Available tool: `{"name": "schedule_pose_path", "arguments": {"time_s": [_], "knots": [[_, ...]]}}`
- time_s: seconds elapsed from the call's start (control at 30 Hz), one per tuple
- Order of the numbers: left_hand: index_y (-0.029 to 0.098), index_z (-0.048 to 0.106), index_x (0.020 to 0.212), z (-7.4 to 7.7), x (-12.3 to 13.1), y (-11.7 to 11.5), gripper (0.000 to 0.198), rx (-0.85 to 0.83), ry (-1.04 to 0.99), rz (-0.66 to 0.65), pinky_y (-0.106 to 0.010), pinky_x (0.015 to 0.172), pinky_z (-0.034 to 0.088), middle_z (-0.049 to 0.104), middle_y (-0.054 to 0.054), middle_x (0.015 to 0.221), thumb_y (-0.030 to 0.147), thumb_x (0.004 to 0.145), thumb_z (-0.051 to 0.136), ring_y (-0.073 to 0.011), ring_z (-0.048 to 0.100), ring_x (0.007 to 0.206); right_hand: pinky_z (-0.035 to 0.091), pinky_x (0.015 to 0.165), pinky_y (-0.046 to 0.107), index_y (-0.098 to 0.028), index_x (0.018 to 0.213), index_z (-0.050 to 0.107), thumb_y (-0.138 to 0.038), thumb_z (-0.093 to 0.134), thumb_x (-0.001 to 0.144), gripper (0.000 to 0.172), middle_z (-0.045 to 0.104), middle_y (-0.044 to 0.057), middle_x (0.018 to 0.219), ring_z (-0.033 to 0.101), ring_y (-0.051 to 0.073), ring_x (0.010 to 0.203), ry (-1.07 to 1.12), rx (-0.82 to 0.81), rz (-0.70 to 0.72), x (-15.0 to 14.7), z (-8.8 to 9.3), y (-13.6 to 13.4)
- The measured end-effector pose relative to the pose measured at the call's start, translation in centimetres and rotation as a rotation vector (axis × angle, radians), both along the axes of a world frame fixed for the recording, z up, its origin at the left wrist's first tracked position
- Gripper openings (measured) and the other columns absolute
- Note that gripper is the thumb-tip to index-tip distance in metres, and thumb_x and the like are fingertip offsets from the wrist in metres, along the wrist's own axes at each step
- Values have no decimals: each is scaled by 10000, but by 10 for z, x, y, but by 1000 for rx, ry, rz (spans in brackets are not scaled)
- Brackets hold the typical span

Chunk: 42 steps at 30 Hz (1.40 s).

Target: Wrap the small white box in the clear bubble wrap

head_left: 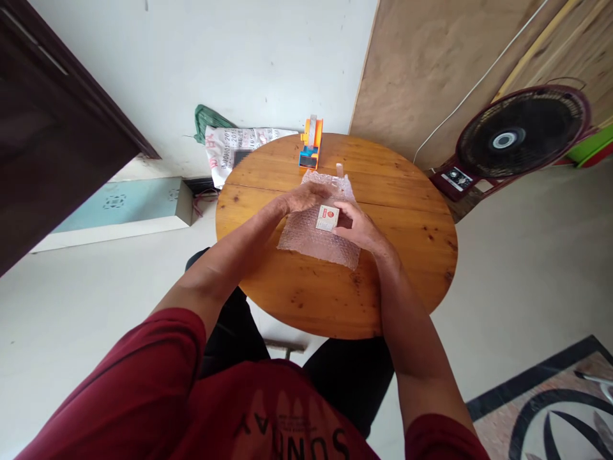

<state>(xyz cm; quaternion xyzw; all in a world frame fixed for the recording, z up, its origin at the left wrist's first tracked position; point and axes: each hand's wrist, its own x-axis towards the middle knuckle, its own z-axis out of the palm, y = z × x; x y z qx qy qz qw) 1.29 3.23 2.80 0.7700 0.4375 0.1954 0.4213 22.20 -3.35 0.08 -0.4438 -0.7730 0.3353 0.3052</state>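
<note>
A small white box (327, 218) with red print is gripped along its right side by the thumb and fingers of my right hand (357, 227). Beneath it, a sheet of bubble wrap (318, 246) lies on the round wooden table (297, 294). My left hand (311, 195) is stretched over the far part of the sheet, fingers extended and apart from the box; its fingertips are partly blurred. A short strip of clear tape (340, 169) stands at the sheet's far edge. Behind the sheet is an orange and blue tape dispenser (311, 144) with a roll.
Beyond the table's far left edge lies a printed white sack (223, 144) with a green bag (211, 117). A dark round fan (507, 140) stands to the right. On the left are a pale blue box (119, 207) and a dark door (57, 115).
</note>
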Motion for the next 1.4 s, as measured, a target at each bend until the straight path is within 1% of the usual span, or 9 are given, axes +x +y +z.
{"name": "schedule_pose_path", "arguments": {"time_s": [0.13, 0.23, 0.37, 0.5, 0.87, 1.03, 1.17, 1.3, 1.4], "knots": [[55, 654, 1194, 27, -12, -15, 433, 97, 67, 86, -390, 1018, 481, 687, -148, 1199, 88, 801, 473, -250, 627, 1099, 489, 1053, 438, -262, 1284, 589, -193, 691, 721, 576, 679, 52, 1266, 642, 255, 1174, 45, 4, 5, -4, 2, -1], [100, 668, 1190, 33, -28, -58, 374, 343, 115, 32, -400, 1028, 474, 678, -141, 1230, 191, 853, 533, -260, 626, 1133, 493, 1039, 430, -260, 1299, 582, -199, 697, 723, 591, 680, 51, 1279, 645, 255, 1167, 38, -5, 12, -4, 5, -3], [145, 675, 1191, 12, -46, -124, 417, 645, 312, -99, -530, 1107, 388, 672, -148, 1207, 332, 819, 680, -324, 595, 1194, 504, 1003, 418, -259, 1309, 580, -195, 703, 721, 604, 703, 37, 1236, 661, 253, 1118, 27, -1, 37, -3, 6, -3], [169, 641, 1243, -10, -44, -151, 449, 764, 442, -49, -582, 1183, 264, 632, -157, 1271, 321, 824, 696, -354, 480, 1341, 509, 950, 428, -222, 1279, 606, -219, 731, 701, 592, 721, 58, 1162, 669, 273, 1055, -69, 53, -42, -6, 6, -3], [177, 700, 850, -6, -12, -127, 121, 842, 372, 51, -508, 1086, 396, 650, -125, 1128, 184, 868, 581, -290, 572, 1140, 518, 942, 411, -238, 1237, 643, -247, 764, 740, 511, 736, 48, 1164, 677, 255, 1062, 4, -1, -37, -8, 7, -4], [160, 692, 835, 9, -10, -102, 82, 715, 247, 94, -436, 976, 470, 669, -124, 1157, 189, 809, 620, -262, 643, 1035, 528, 984, 438, -250, 1288, 619, -318, 781, 733, 582, 723, 59, 1214, 681, 259, 1100, 224, -220, 46, 0, 3, 1], [160, 691, 794, 14, -8, -79, 67, 567, 172, 115, -352, 901, 499, 711, -97, 1068, 157, 785, 625, -222, 679, 947, 460, 1086, 463, -292, 1233, 677, -436, 693, 834, 425, 697, 24, 1290, 631, 270, 1212, 276, -259, -11, 10, 14, 0], [160, 690, 814, 12, -5, -67, 60, 465, 93, 142, -303, 806, 503, 726, -72, 939, 180, 797, 637, -191, 679, 851, 424, 1112, 475, -277, 1187, 709, -607, 543, 916, 458, 735, 36, 1210, 643, 271, 1193, 393, -236, -12, 16, 26, -4], [164, 680, 819, 2, -3, -63, 93, 440, 9, 185, -303, 784, 497, 715, -65, 927, 251, 829, 651, -182, 662, 829, 417, 1101, 452, -297, 1183, 704, -600, 625, 870, 442, 723, 26, 1227, 618, 270, 1220, 332, -233, 0, 16, 33, -8]]}}
